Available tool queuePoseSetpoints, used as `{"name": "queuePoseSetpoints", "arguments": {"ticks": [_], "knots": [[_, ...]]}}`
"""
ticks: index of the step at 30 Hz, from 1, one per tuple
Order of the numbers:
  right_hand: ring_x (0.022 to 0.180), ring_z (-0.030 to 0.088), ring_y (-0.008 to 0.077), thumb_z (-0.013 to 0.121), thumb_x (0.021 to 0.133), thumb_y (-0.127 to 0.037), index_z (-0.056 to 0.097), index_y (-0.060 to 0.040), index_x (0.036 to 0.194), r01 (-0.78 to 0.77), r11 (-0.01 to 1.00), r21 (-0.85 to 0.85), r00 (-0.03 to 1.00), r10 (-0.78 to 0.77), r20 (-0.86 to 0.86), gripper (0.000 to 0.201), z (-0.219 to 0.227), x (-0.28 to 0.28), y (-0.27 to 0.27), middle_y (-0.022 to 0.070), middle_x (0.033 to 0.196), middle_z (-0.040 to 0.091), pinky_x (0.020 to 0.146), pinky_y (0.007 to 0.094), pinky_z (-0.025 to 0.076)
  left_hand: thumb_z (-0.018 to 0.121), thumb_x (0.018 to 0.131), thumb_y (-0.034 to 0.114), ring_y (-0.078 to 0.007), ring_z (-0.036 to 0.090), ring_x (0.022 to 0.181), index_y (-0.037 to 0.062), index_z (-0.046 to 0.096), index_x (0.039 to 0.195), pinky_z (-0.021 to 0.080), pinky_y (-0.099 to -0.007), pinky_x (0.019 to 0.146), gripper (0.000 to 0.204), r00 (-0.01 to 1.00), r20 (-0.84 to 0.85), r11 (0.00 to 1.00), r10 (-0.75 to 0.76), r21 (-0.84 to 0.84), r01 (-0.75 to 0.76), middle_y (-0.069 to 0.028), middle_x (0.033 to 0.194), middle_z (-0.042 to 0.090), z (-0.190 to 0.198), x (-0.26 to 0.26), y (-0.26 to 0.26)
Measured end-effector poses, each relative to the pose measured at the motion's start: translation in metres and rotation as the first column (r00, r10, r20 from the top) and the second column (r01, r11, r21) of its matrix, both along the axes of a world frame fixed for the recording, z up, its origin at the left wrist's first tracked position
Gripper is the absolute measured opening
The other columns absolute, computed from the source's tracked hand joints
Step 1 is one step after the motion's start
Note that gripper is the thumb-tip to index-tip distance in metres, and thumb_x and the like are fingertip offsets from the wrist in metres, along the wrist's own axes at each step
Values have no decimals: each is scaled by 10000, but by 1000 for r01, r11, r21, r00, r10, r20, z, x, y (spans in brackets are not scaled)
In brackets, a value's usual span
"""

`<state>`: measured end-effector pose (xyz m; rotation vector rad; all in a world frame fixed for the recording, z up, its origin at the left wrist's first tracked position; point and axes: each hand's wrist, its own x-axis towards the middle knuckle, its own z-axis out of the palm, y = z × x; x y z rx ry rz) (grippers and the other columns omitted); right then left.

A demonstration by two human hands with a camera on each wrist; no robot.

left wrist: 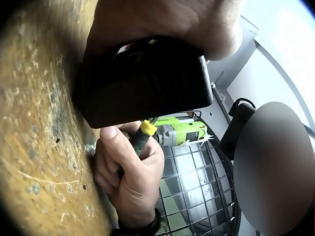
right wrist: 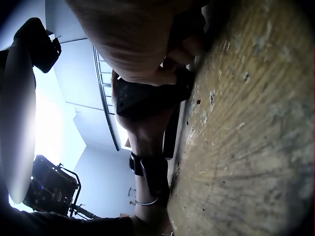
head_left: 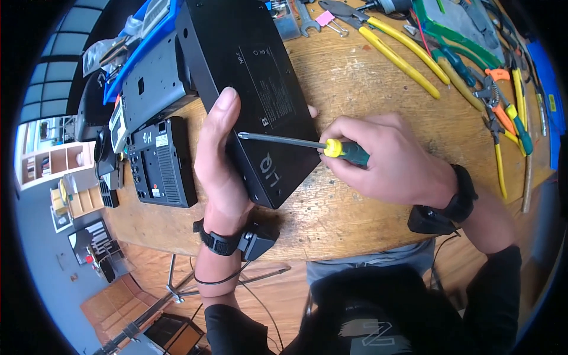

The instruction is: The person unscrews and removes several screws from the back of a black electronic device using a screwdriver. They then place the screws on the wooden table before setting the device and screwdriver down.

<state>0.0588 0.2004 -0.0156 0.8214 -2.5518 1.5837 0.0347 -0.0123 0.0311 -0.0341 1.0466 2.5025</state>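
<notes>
The left hand grasped a long black box, its thumb lying up along one side and a fingertip showing past the opposite edge, so that the box was held tilted above the worn wooden table with its printed face toward the head camera. The right hand had its fingers curled round a screwdriver with a green and yellow handle, thumb and forefinger pinching near the yellow collar. The metal shaft reached across the lower part of the box, above its pale lettering, and the tip lay at the long edge just beside the left thumb; whether it touched the metal could not be told. Both wrists wore black straps, the left one near the table's front edge. To the left of the box, a second black device with similar lettering lay on the table, and beyond it stood a dark metal piece with a rectangular cutout, beside a blue bin. On the far side were a wrench, a pink clip and yellow-handled cutters, with orange-handled tools farther right among other pliers
</notes>
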Motion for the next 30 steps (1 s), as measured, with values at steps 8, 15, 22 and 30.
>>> {"name": "queuePoseSetpoints", "arguments": {"ticks": [8,15,22,30], "knots": [[603,685,233,783,802,-32,655,-13,923,-24,999,49,999,22,34,177,-1,2,1,107,718,677,571,333,521,495,1000,452,-316,748,980,-92,545,1344,616,-395,899,646,998,-59,941,-7,-338,-13,-291,1142,714,-2,4,4],[592,693,222,779,786,-20,642,-8,916,-49,999,2,998,49,39,189,0,3,0,103,686,669,563,326,513,542,974,427,-287,742,951,-85,596,1282,614,-364,861,600,996,-70,927,-54,-373,24,-242,1114,726,-6,5,4],[588,687,225,753,815,-28,654,4,912,51,999,-5,999,-51,7,142,4,-4,8,136,688,669,575,334,511,580,958,424,-290,736,944,-81,619,1256,600,-389,878,587,994,-109,909,-11,-415,-36,-238,1085,731,-3,-2,-12],[664,701,404,693,855,-67,701,113,975,166,975,150,980,-180,83,216,16,-15,18,284,724,665,646,435,545,639,894,447,-366,695,1077,-83,484,1414,567,-475,974,758,973,-201,920,-115,-391,28,-299,1197,670,-7,-10,-23]]}}
